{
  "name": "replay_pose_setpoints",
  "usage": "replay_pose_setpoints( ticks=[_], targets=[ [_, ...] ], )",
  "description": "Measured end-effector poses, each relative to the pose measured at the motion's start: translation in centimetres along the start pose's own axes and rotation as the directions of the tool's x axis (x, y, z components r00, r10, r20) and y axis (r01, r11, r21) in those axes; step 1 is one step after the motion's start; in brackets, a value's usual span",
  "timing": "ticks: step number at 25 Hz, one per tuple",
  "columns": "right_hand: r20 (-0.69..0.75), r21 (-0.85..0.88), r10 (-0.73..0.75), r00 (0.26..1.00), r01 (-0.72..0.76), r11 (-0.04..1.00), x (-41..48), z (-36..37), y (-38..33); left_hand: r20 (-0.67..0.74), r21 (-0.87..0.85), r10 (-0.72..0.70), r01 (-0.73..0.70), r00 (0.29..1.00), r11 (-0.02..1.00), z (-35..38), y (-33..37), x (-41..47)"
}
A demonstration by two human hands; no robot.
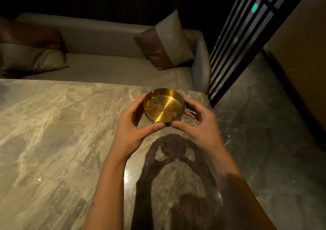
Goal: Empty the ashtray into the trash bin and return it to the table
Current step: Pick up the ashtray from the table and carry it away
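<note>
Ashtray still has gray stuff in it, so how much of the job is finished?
Only the pick-up looks done. The left hand and right hand hold the gold ashtray between them, apparently lifted above the marble table. A small clump of ash sits inside, so it has not been emptied. No trash bin is in view. Left to do: find the bin, tip the ash out, and set the ashtray back on the table.
</note>
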State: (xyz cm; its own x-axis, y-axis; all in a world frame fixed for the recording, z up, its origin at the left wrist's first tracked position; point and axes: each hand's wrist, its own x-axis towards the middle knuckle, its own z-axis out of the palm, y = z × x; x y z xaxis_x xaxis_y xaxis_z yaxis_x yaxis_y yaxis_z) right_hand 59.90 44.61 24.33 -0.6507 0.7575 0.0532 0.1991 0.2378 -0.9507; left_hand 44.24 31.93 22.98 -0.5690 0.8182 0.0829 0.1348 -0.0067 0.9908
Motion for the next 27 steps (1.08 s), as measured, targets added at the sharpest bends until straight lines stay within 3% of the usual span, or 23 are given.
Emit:
replay_pose_setpoints(
  ticks=[7,18,22,27],
  targets=[
    [-0.025,-0.014,0.047,0.999,-0.048,0.999,0.0,-1.8,2.3,0.061,-0.020,-0.049,0.050,0.997,0.999,2.4,-1.9,1.4],
    [0.103,0.097,0.007,0.995,-0.017,0.995,-0.1,-23.0,11.7,0.042,-0.045,-0.131,0.133,0.990,0.990,24.9,-1.2,1.8],
    [0.130,0.186,0.094,0.987,-0.118,0.976,-1.0,-28.9,15.5,0.095,-0.048,-0.214,0.219,0.972,0.975,31.1,-1.6,2.0],
    [0.093,0.227,0.200,0.975,-0.217,0.950,-2.2,-30.4,20.8,0.101,-0.123,-0.349,0.360,0.932,0.925,35.3,-5.1,1.7]
  ],
)
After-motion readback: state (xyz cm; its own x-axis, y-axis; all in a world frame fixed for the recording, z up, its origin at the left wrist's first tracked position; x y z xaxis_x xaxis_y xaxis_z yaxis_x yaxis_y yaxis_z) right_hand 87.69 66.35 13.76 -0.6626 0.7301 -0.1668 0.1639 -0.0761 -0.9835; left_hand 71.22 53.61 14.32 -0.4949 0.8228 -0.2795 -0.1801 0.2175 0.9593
